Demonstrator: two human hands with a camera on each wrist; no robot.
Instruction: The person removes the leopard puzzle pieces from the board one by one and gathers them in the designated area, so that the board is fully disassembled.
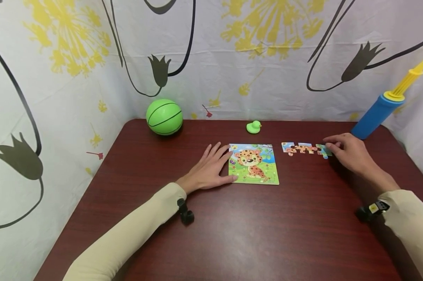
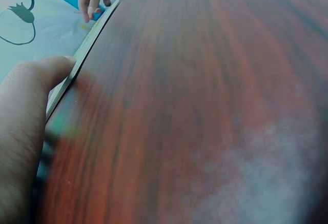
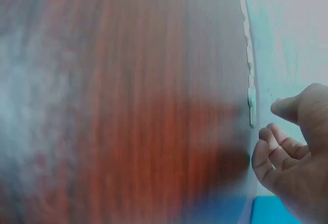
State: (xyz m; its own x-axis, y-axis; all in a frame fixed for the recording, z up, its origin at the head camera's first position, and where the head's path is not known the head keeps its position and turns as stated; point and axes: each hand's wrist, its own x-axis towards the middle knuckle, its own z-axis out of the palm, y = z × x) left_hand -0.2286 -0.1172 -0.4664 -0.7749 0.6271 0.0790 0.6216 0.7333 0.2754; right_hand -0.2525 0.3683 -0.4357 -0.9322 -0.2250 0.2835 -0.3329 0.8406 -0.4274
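A square jigsaw board (image 1: 255, 166) with a cartoon leopard cub lies in the middle of the table. My left hand (image 1: 211, 168) rests along its left edge with fingers spread, the thumb on the lower left corner; the left wrist view shows the thumb over the board's thin edge. To the right of the board, puzzle pieces (image 1: 304, 148) lie in a row. My right hand (image 1: 350, 152) is beside the row's right-end piece (image 1: 324, 151), index finger stretched out above it. In the right wrist view the thumb stands apart from the loosely bent fingers (image 3: 264, 162), nothing between them.
A green ball (image 1: 164, 117) sits at the back left of the dark red wooden table (image 1: 253, 234). A small green rubber duck (image 1: 254, 127) stands behind the board. Near the back right corner leans a blue and yellow hand pump (image 1: 376, 113), close behind the right hand. Patterned cloth (image 1: 211, 58) hangs behind.
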